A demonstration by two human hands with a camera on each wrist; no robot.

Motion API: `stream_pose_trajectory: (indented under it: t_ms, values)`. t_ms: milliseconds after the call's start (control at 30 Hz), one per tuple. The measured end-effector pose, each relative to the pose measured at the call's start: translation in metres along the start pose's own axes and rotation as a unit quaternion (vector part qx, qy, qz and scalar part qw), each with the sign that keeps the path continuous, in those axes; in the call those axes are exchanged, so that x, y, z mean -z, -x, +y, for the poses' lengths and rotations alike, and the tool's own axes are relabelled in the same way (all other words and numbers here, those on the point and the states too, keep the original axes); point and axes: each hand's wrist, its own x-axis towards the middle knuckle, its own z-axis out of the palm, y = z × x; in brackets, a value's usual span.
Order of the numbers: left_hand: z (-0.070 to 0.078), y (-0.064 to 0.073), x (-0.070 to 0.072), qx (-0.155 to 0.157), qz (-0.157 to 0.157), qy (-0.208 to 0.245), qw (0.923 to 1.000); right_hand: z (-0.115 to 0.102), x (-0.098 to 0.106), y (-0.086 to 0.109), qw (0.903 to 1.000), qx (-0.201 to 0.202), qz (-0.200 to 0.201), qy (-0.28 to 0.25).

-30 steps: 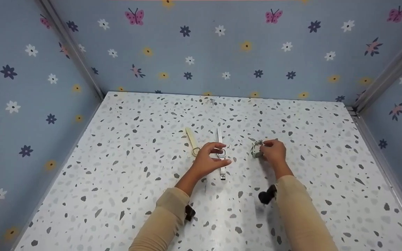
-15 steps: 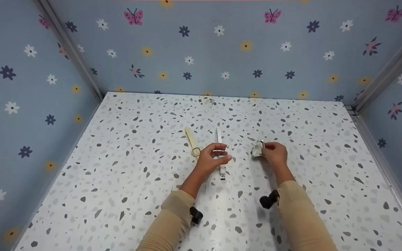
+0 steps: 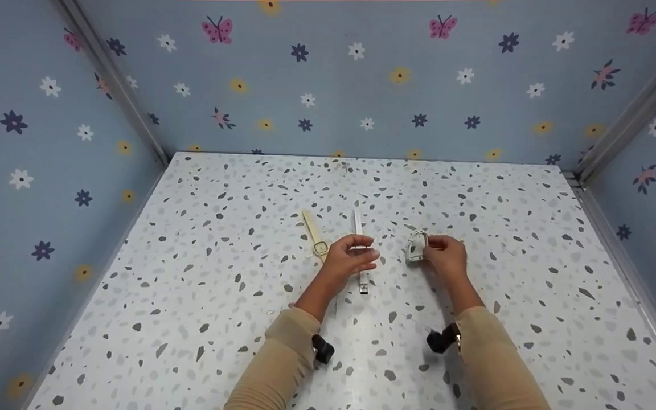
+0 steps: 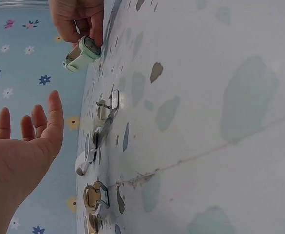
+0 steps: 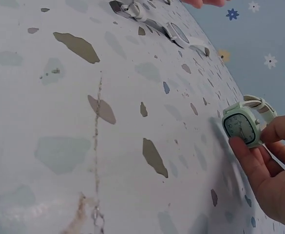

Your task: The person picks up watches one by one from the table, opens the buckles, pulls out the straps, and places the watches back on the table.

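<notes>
My right hand (image 3: pixel 449 256) pinches a pale green wristwatch (image 3: pixel 416 249) between thumb and fingers, at the right of the middle of the table. In the right wrist view the square dial of the green wristwatch (image 5: pixel 240 127) shows, and its strap loops behind, fastened in a ring. My left hand (image 3: pixel 346 263) hovers with loosely bent, parted fingers and holds nothing. Below it lies a white wristwatch (image 3: pixel 364 282), stretched out straight, its middle hidden by the hand in the head view. A cream-yellow wristwatch (image 3: pixel 312 226) lies just left of that, its lower strap partly covered by the left hand.
The table (image 3: pixel 203 273) has a white speckled top. Blue panels (image 3: pixel 339 80) with flowers and butterflies stand at the back and both sides, joined by metal corner posts (image 3: pixel 117 85). Dark camera mounts (image 3: pixel 442 340) sit at both wrists.
My right hand has turned the green wristwatch about and shifted it slightly nearer. The left hand has moved a little to the right, uncovering the cream wristwatch's dial.
</notes>
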Motion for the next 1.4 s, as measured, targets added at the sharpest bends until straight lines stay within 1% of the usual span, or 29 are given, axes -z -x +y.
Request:
stream_pose_trajectory:
  t_ms: [67, 167, 267, 467, 567, 767, 833, 933, 1167, 1267, 1400]
  values:
    - [0.0, -0.001, -0.001, 0.006, -0.004, 0.006, 1.0, -0.001, 0.001, 0.002, 0.9998, 0.004, -0.008, -0.016]
    - [0.0, -0.002, -0.001, 0.013, -0.008, 0.009, 0.9999, -0.002, 0.001, 0.005, 0.9983, 0.001, -0.022, -0.053]
    - [-0.002, -0.005, -0.003, 0.021, -0.003, 0.008, 0.9997, -0.004, 0.002, 0.009, 0.9964, -0.002, -0.032, -0.079]
    - [-0.006, -0.008, -0.006, 0.037, -0.001, -0.006, 0.9993, -0.009, 0.003, 0.015, 0.9939, 0.009, -0.04, -0.102]
    - [-0.006, -0.008, -0.008, 0.038, -0.003, -0.008, 0.9993, -0.012, 0.004, 0.018, 0.994, 0.016, -0.041, -0.101]
    - [-0.008, -0.009, -0.013, 0.035, -0.001, 0.024, 0.9991, -0.016, 0.005, 0.025, 0.9923, 0.032, -0.044, -0.111]
    - [-0.008, -0.009, -0.015, 0.035, -0.001, 0.028, 0.999, -0.017, 0.005, 0.029, 0.9915, 0.038, -0.046, -0.116]
    - [-0.009, -0.01, -0.017, 0.036, -0.003, 0.025, 0.999, -0.019, 0.004, 0.033, 0.9898, 0.048, -0.05, -0.124]
    - [-0.009, -0.011, -0.022, 0.034, -0.01, 0.008, 0.9993, -0.024, 0.001, 0.042, 0.9801, 0.065, -0.054, -0.18]
    - [-0.01, -0.011, -0.024, 0.028, -0.014, 0.005, 0.9995, -0.027, 0.001, 0.046, 0.9786, 0.07, -0.058, -0.185]
    - [-0.011, -0.01, -0.024, 0.022, -0.022, 0.006, 0.9995, -0.031, 0.002, 0.051, 0.9762, 0.08, -0.073, -0.188]
